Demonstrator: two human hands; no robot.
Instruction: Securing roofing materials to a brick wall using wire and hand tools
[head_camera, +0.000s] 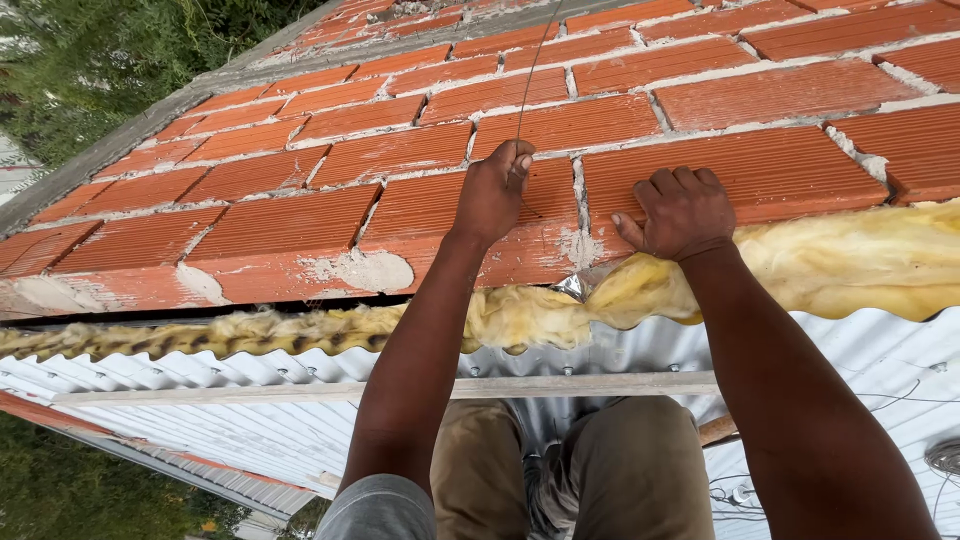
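Against the brick wall (700, 110), your left hand (492, 195) pinches the wire (530, 75); right hand (678, 212) rests flat, empty, above the insulation (850, 262). Wire-setting step, I judge; next calls for tension.

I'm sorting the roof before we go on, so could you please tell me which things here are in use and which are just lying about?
In use:
- thin wire, pinched by the left hand
- brick wall, pressed by the right hand
- yellow insulation wool along the wall's foot

Lying about:
- wooden batten on the corrugated metal sheet
- loose wire coil at the right edge
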